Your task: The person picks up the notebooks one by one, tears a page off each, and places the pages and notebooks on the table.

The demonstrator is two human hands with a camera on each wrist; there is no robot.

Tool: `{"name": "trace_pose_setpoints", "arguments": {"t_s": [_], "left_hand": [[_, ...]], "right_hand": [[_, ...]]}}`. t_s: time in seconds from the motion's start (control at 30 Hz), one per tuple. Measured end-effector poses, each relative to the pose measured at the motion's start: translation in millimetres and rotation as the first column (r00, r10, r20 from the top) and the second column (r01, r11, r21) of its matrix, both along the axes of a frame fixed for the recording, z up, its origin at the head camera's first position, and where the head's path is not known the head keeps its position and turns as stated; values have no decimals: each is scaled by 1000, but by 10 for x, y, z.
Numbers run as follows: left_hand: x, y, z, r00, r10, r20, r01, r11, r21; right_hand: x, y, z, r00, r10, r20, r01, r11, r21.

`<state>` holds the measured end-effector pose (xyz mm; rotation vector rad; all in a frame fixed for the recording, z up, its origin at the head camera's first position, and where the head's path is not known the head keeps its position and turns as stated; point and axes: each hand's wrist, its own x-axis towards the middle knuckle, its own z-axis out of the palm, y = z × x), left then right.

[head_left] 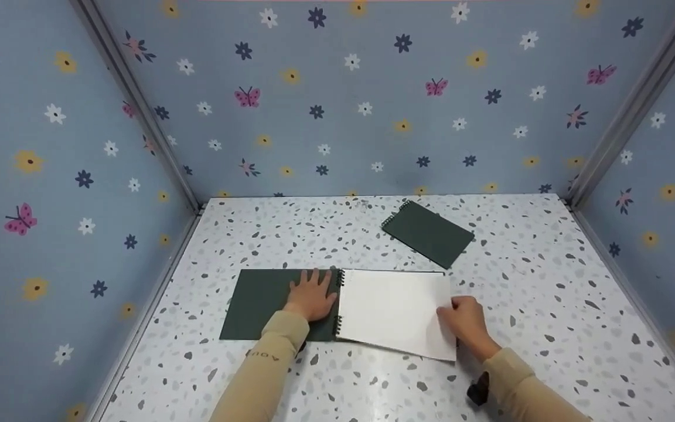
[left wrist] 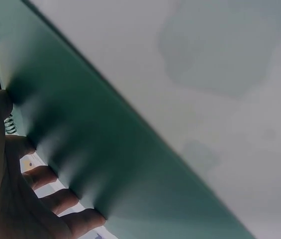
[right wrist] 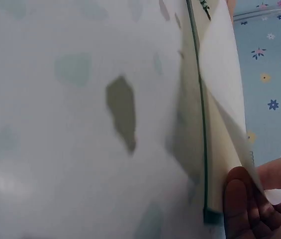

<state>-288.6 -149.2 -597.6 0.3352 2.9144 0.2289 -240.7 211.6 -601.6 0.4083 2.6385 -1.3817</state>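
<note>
A spiral notebook lies opened flat, its dark green cover (head_left: 261, 302) on the left and a blank white page (head_left: 393, 310) on the right. My left hand (head_left: 311, 296) presses on the cover beside the black spiral binding (head_left: 339, 305), fingers spread, fingertips touching the cover in the left wrist view. With the right hand (head_left: 467, 322) I pinch the outer edge of the top page. In the right wrist view that page (right wrist: 225, 64) curls up from the stack beneath, held between the thumb and fingers of the right hand (right wrist: 259, 204).
A second green spiral notebook (head_left: 430, 233) lies closed and turned at an angle behind the opened one. The speckled white tabletop (head_left: 290, 234) is bounded by blue flowered panels (head_left: 372, 76) at the back and both sides, with grey metal posts (head_left: 144, 111) at the corners.
</note>
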Motion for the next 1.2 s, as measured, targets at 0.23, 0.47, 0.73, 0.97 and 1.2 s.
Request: {"name": "trace_pose_setpoints", "arguments": {"t_s": [0.23, 0.47, 0.73, 0.97, 1.2], "left_hand": [[-16, -46, 9, 999, 1, 33, -1, 1000, 13], [-30, -120, -17, 996, -31, 82, 27, 998, 56], [48, -98, -66, 999, -6, 51, 2, 997, 76], [104, -89, -58, 996, 52, 70, -55, 998, 38], [61, -97, -19, 997, 22, 80, -26, 999, 41]], "right_hand": [[25, 112, 9, 999, 50, -5, -50, 997, -51], [13, 146, 52, 995, 84, 53, -76, 989, -130], [48, 196, 26, 992, 79, 101, -68, 992, -108], [87, 210, -6, 993, 75, 92, -68, 995, -79], [110, 258, -16, 996, 79, 47, -72, 989, -132]]}}
